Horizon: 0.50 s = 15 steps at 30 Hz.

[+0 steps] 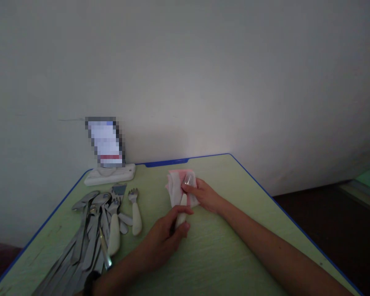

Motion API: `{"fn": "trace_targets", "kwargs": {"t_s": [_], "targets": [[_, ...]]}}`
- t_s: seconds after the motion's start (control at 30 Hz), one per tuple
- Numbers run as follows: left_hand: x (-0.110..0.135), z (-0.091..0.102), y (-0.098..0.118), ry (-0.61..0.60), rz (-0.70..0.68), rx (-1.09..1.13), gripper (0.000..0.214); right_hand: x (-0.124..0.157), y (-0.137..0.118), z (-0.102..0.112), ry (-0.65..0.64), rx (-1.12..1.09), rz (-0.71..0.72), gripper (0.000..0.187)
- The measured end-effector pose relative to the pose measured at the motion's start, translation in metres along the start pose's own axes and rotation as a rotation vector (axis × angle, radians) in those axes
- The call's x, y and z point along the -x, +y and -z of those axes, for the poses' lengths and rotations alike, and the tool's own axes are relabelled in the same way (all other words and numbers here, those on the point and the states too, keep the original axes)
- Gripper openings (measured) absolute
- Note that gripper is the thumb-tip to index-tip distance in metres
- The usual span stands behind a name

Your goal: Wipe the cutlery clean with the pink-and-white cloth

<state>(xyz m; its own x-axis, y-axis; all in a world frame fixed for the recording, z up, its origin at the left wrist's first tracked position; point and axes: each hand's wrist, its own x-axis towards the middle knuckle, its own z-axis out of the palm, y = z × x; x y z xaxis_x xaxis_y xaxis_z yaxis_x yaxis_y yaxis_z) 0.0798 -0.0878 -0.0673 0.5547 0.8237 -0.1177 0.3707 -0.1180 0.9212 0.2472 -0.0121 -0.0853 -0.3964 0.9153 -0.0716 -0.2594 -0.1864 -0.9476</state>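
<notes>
Pale green table [225, 259]: the left hand [164, 236] grips a fork [183, 200] by its handle, the right hand [205, 195] pinches its neck against folded cloth [175, 190], likely for steadiness; cutlery [94, 240] lies left.

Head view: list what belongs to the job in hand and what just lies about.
In the job:
white-handled fork, in the left hand
pink-and-white cloth, in the right hand
probably the cutlery pile, which includes a similar fork

Apparently just lying about:
white base
device with pixelated screen
</notes>
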Motion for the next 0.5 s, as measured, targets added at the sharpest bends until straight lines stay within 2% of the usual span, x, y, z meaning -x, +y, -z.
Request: {"fn": "trace_targets", "kwargs": {"t_s": [0.23, 0.37, 0.5], "targets": [[0.003, 0.0032, 0.0013, -0.044, -0.017, 0.047, 0.036, -0.0023, 0.0007, -0.0025, 0.078, -0.244, 0.03, 0.029], [0.0061, 0.0042, 0.0013, -0.113, -0.047, 0.106, 0.038, -0.0022, 0.0022, -0.0011, 0.089, -0.202, 0.024, 0.028], [0.0051, 0.0024, -0.0003, -0.083, -0.079, -0.01, 0.038, -0.0011, -0.0002, -0.0028, 0.059, -0.148, 0.015, 0.035]]}}
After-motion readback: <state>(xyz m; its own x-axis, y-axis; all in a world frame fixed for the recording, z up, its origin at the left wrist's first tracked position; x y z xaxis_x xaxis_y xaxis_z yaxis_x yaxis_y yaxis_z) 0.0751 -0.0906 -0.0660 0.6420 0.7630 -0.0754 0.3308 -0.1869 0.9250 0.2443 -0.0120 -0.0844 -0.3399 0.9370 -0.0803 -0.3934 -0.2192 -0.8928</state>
